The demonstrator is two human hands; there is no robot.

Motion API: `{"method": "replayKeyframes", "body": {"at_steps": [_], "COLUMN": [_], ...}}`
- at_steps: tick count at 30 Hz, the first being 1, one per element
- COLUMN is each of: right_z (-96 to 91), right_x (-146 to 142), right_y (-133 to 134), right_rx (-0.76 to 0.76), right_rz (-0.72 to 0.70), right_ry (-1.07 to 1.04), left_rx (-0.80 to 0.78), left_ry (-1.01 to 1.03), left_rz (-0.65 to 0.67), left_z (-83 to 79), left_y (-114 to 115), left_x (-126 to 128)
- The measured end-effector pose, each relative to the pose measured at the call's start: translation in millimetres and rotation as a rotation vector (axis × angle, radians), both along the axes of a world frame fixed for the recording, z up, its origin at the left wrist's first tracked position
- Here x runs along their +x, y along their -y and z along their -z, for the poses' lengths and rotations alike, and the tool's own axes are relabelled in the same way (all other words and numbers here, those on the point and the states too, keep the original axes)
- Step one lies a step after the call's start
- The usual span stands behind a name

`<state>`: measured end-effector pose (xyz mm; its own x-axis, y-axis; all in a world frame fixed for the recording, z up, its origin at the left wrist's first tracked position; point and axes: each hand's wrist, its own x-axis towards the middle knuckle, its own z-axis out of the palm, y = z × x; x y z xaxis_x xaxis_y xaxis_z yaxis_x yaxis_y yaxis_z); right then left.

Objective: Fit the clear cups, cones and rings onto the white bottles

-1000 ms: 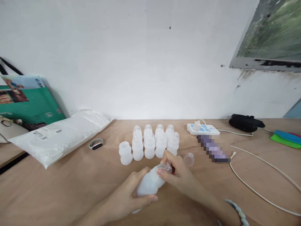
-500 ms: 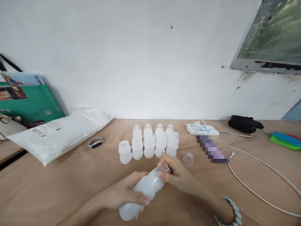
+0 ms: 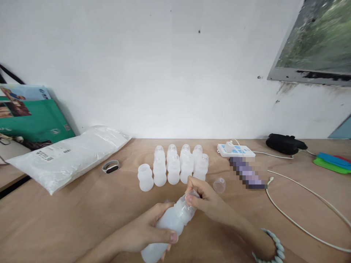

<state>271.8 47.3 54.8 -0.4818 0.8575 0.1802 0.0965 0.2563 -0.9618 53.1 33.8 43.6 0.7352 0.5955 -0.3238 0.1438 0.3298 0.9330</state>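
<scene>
Firmly, left hand [image 3: 148, 232] grips white bottle [image 3: 172, 219]; right hand [image 3: 210, 201] pinches its cap [image 3: 194, 193].

Held low in the view, near 6 o'clock, both bare. Stretched in from 7 o'clock on a bare forearm: left hand [image 3: 153, 233], knuckles up, fingers wrapped shut in a full grip, thumb laid across the near side with its nail toward 3 o'clock. Stretched in from 5 o'clock along a long diagonal forearm: right hand [image 3: 210, 204], wrist slightly bent, back of the hand up, fingertips [image 3: 188, 199] drawn together in a tight pinch aimed at 9 o'clock. Placed farther out than the left, at its 1 o'clock, and close beside it. Raised clear of the surface on both sides.
</scene>
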Motion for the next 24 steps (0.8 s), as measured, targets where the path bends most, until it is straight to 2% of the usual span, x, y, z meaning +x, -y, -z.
{"method": "replayKeyframes", "body": {"at_steps": [2, 7, 11, 14, 17, 19, 21, 22, 24], "right_z": [0.3, -0.7, -5.2, -11.8, -20.6, -27.1, -33.6, -36.5, -40.8], "right_x": [1, 1, 2, 9, 27, 45, 64, 72, 86], "right_y": [-1, 4, 4, -1, -10, -17, -24, -27, -31], "right_rx": [0.03, 0.251, 0.202, 0.21, 0.377, 0.532, 0.637, 0.638, 0.531], "right_rz": [0.011, 0.116, 0.194, 0.461, 0.761, 0.925, 1.035, 1.052, 0.987], "right_ry": [0.014, 0.15, 0.005, -0.105, -0.082, 0.024, 0.243, 0.383, 0.698], "left_rx": [-0.011, 0.037, -0.018, -0.048, -0.035, -0.035, -0.025, -0.022, -0.024], "left_ry": [0.002, 0.055, 0.059, 0.035, 0.036, 0.021, -0.003, -0.01, -0.003], "left_rz": [0.0, 0.011, 0.04, 0.072, 0.124, 0.15, 0.152, 0.152, 0.149], "left_z": [0.2, -3.6, -1.7, 0.8, 1.0, 0.9, 1.7, 2.4, 4.4], "left_y": [-2, -5, -1, 1, 1, -1, -3, -3, -4], "left_x": [0, 1, -1, -2, 0, 1, 1, 1, 0]}}
